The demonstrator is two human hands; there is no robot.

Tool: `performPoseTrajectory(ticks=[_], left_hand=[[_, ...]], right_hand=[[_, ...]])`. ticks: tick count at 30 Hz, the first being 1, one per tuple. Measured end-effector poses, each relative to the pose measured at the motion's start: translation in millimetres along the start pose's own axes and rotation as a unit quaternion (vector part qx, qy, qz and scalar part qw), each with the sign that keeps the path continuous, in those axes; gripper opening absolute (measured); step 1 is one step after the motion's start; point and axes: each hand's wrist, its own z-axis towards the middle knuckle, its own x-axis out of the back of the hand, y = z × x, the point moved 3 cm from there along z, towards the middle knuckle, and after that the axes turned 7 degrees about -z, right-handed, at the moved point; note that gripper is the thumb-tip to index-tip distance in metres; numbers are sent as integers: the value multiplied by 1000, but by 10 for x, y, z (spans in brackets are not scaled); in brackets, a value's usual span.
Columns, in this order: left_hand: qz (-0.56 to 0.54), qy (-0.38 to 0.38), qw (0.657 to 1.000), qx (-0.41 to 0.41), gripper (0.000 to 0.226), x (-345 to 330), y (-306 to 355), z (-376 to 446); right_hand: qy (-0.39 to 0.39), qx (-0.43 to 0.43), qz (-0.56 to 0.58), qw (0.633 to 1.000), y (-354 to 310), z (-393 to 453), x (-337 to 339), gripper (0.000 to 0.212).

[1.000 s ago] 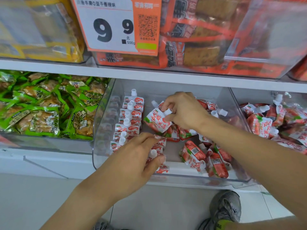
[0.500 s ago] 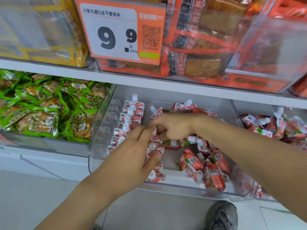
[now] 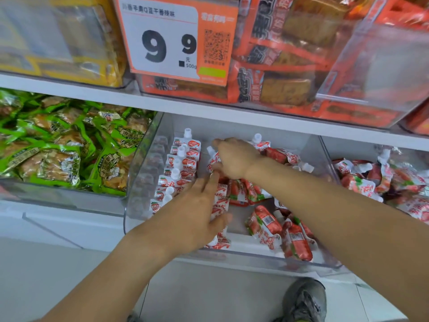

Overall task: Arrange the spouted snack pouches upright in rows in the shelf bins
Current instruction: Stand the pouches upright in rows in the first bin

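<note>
A clear plastic bin [image 3: 139, 182] on the lower shelf holds red-and-white spouted pouches. One row of pouches [image 3: 178, 168] stands upright along the bin's left wall. Beside it a second row [image 3: 220, 201] stands under my left hand [image 3: 197, 212], whose straight fingers rest on the pouches' tops. My right hand [image 3: 234, 159] grips one pouch [image 3: 212, 160], spout up, at the far end of that second row. Loose pouches [image 3: 278, 226] lie flat on the bin's right side.
A neighbouring bin [image 3: 380, 180] on the right holds more jumbled spouted pouches. Green snack packets [image 3: 69, 145] fill the bin to the left. Above, a shelf carries orange packets and a price card [image 3: 171, 40]. My shoe [image 3: 306, 300] shows on the floor below.
My right hand has carried the pouch from the bin's middle to the far end of the second row. My left hand has stretched its fingers forward over that row.
</note>
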Motion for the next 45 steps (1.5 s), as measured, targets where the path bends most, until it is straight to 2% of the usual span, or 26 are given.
performPoseTrajectory(ticks=[4, 6, 8, 10, 12, 16, 21, 23, 25, 27, 31, 34, 36, 40, 43, 45], left_hand=[[-4, -30, 1000, 1, 87, 22, 7, -6], [-13, -40, 999, 2, 84, 50, -5, -13], [-26, -43, 999, 3, 83, 74, -14, -24], [-28, -38, 999, 0, 82, 83, -15, -32], [-28, -33, 999, 1, 79, 82, -13, -47], [-39, -27, 999, -2, 78, 78, -13, -84], [-62, -42, 997, 19, 78, 64, -61, -118], [-65, -47, 996, 24, 78, 54, -75, -120], [-70, -49, 996, 27, 78, 46, -82, -112], [-65, -49, 996, 33, 79, 47, -82, -105], [-60, -55, 996, 39, 80, 52, -72, -99], [-67, -51, 996, 36, 80, 62, -64, -106], [-76, -45, 996, 29, 79, 70, -57, -118], [-88, -23, 996, 16, 78, 74, -76, -123], [-84, -12, 996, 14, 81, 63, -102, -101], [-89, 1, 996, 10, 85, 58, -109, -77]], right_hand=[[-85, -86, 78, 990, -9, 2, 75, 52], [-89, -123, 123, 981, 20, -36, 185, 45], [-72, -130, 167, 975, 27, -86, 272, 30], [-44, -122, 194, 973, 9, -141, 285, 19], [-30, -98, 181, 978, -48, -203, 228, 19], [-36, -19, 135, 990, -74, -223, 35, 33], [34, -30, 193, 980, 9, -182, -12, 31], [4, 8, 188, 982, -11, -192, -3, 25], [-29, 28, 238, 970, 28, -183, 12, 20], [-24, 23, 297, 954, 105, -161, 2, 21], [-58, 46, 205, 976, 120, -134, -50, 31], [-82, 63, 167, 981, 53, -107, -13, 26], [-100, 65, 174, 978, 11, -103, -9, 19], [-176, 66, 245, 951, -11, -152, 31, 20], [-186, 73, 245, 949, -4, -130, 23, 17], [-178, 82, 224, 955, -40, -123, 24, 22]])
